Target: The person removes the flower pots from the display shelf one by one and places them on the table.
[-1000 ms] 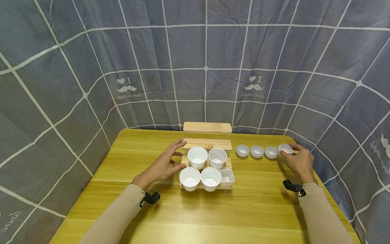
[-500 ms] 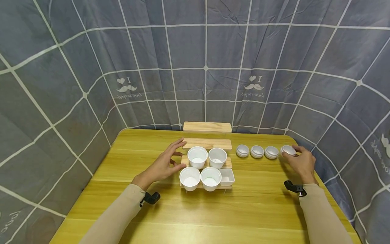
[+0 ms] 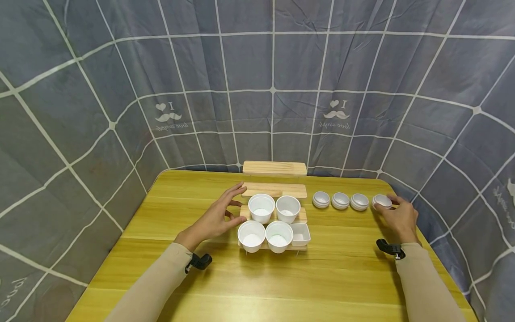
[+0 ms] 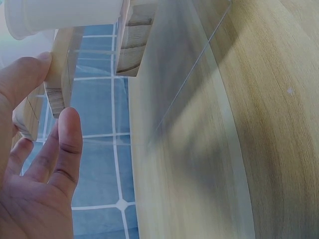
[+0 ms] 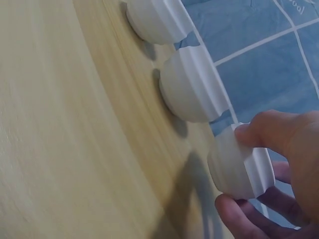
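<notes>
Small round white plastic pot, right of frame: placing step, apparently.
Right hand pinches it; left hand, fingers wide, touches pale wooden tiered rack (centre); gentle release likely called for next.

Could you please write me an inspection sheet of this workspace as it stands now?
Surface: wood-grain table, with a bright glare patch towards the front.
Job's things: stepped wooden stand carrying four round white cups and a rectangular white dish; to its right, three small white cups in a row, and a fourth small cup at the far right end.
Clutter: nothing seen.
Grippers: two bare hands; the left hand is at the stand's left end, its thumb apparently touching a step; the right hand holds the fourth small cup between thumb and fingers.
Cables: nothing seen.
Surroundings: grey-blue curtain with white grid lines, behind and at both sides.
</notes>
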{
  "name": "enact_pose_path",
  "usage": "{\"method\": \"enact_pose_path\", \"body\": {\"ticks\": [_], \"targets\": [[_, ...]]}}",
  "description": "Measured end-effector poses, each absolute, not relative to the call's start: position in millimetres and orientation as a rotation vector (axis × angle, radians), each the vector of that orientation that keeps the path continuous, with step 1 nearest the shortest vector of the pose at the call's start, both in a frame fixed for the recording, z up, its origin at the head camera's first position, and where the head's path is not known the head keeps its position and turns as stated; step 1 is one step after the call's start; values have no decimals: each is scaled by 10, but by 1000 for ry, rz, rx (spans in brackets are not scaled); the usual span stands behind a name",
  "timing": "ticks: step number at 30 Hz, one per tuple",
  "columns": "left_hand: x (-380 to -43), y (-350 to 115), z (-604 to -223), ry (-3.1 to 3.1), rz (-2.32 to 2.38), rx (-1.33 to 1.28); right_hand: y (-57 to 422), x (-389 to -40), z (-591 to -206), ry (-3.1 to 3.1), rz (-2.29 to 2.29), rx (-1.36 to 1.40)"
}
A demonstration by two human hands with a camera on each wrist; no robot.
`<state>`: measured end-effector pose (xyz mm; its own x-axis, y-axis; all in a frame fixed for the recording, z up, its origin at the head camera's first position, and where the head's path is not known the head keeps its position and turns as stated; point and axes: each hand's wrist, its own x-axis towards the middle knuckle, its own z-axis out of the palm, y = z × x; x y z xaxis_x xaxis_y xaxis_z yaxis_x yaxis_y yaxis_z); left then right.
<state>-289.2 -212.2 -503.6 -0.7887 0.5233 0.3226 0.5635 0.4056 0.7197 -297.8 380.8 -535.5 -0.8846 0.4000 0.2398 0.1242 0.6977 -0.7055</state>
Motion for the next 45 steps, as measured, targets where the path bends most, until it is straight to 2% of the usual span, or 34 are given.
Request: {"method": "enact_pose_path", "body": {"ticks": [15,45], "targets": [[-2920,-2122,-5054,-2588,-1355,-1015,3816,-3046,-5437,-2551,1088,-525],[-2895,-2117,-5040,-2577,-1351,-1019,3867,-2930,-5417,-2617,1053,-458]]}}
